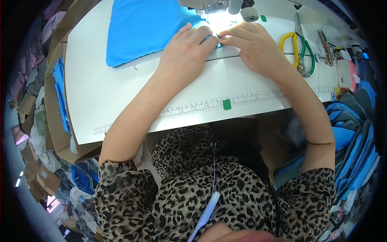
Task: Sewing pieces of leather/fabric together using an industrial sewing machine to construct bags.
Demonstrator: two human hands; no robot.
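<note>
A piece of blue fabric (141,34) lies on the white table, its near edge running under the sewing machine head (215,6). Bright light washes out the spot below the needle, so the stitching area cannot be made out. My left hand (186,50) rests at the fabric's right end with its fingers curled over it, a bit of blue showing between them. From the other side, my right hand (254,47) has its fingertips closed at the fabric's edge, close to the left fingertips. Both hands sit just in front of the machine.
Scissors with yellow and green handles (296,50) lie right of my right hand, with snips (325,46) and a pink-and-white case (346,74) beyond. A printed ruler strip (197,108) runs along the table's near edge. Stacked blue-grey fabric (354,145) stands at right, a cardboard box (56,109) at left.
</note>
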